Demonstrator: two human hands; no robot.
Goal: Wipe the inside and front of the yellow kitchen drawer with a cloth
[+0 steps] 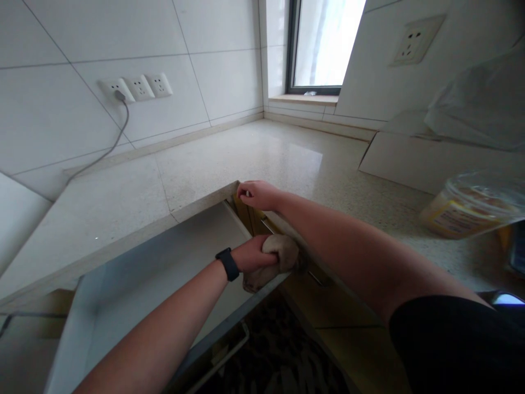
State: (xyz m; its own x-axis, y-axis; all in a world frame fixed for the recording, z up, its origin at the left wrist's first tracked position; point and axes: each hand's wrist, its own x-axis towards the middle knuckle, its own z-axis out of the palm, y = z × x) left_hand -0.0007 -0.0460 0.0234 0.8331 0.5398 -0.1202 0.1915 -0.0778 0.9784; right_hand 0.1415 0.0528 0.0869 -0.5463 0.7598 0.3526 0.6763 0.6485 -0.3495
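Observation:
My left hand (pixel 251 255), with a dark watch band at the wrist, grips a bunched beige cloth (pixel 283 253). The cloth rests at the front right corner of a pulled-out drawer (pixel 172 257) with a pale interior. My right hand (pixel 259 195) is at the inner corner of the countertop edge, just above the drawer's right side. Its fingers are curled, and whether they hold anything is hidden.
The speckled countertop (pixel 254 150) runs around the corner under a window (pixel 324 44). A white box (pixel 404 158), a clear plastic tub (pixel 471 205) and a plastic bag (pixel 479 104) stand at right. A grey cord (pixel 118 134) hangs from the wall sockets (pixel 139 87). Yellow cabinet fronts (pixel 348 306) lie below.

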